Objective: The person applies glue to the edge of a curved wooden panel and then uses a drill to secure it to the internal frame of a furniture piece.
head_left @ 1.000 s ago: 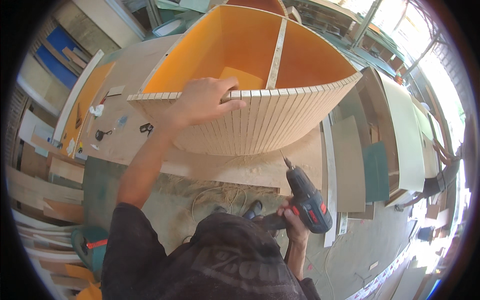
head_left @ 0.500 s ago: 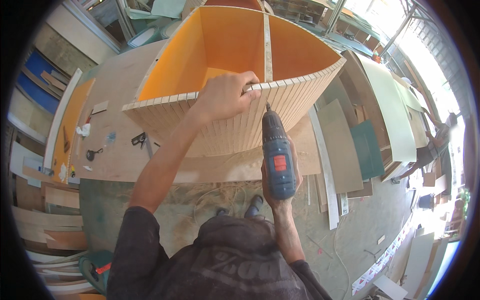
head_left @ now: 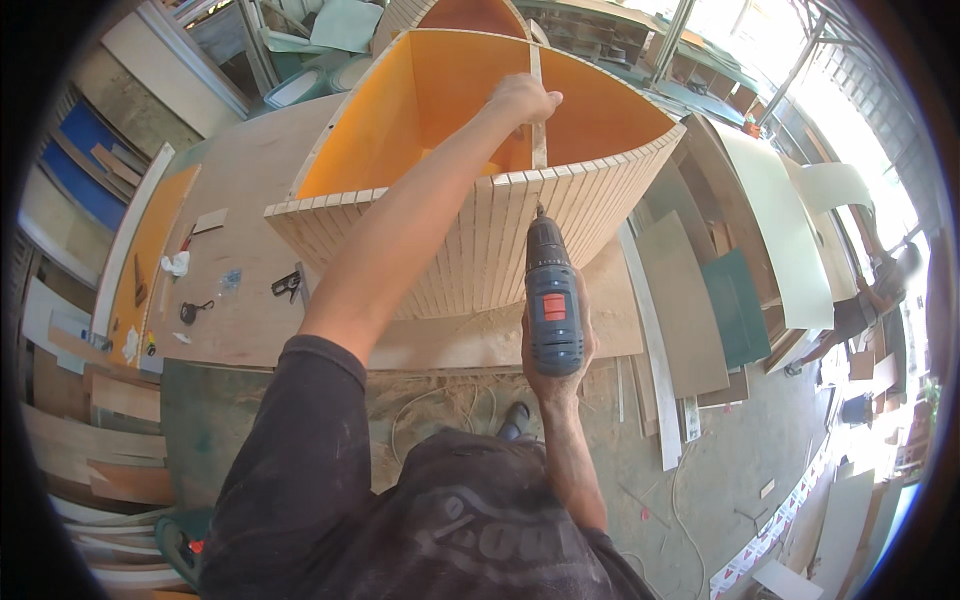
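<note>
Since the earlier frame, the left hand (head_left: 522, 98) had reached farther in, its fingers clamped on the upright divider (head_left: 538, 120) inside the orange-lined curved cabinet (head_left: 470, 240) on the bench (head_left: 245, 210). Right hand (head_left: 556, 368) fingers gripped the blue drill (head_left: 552, 295), its bit against the slatted near wall.
</note>
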{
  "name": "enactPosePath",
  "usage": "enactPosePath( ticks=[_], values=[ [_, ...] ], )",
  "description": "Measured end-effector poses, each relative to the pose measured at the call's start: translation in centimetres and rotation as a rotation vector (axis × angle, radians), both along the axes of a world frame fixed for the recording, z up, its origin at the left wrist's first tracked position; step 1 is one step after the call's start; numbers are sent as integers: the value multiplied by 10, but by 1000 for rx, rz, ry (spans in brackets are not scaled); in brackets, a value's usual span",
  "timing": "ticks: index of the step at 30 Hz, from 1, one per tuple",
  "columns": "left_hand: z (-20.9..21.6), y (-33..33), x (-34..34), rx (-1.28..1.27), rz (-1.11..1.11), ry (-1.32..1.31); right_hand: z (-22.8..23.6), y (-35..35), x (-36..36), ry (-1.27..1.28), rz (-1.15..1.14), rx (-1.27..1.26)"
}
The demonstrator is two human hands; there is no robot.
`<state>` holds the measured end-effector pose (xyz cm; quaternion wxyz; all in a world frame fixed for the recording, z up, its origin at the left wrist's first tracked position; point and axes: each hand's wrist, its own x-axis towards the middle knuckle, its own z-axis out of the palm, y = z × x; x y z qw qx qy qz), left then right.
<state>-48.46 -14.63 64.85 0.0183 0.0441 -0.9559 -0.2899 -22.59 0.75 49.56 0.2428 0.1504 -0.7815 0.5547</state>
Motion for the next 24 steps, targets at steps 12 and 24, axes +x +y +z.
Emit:
enactPosePath(
  ticks=[12, 24],
  values=[
    [-29, 9, -29, -231, -18, -79, -5, -13, 0, -3, -56, -8],
    [-39, -4, -33, -241, 7, 12, -4, -19, -12, 29, -22, -7]
  ],
)
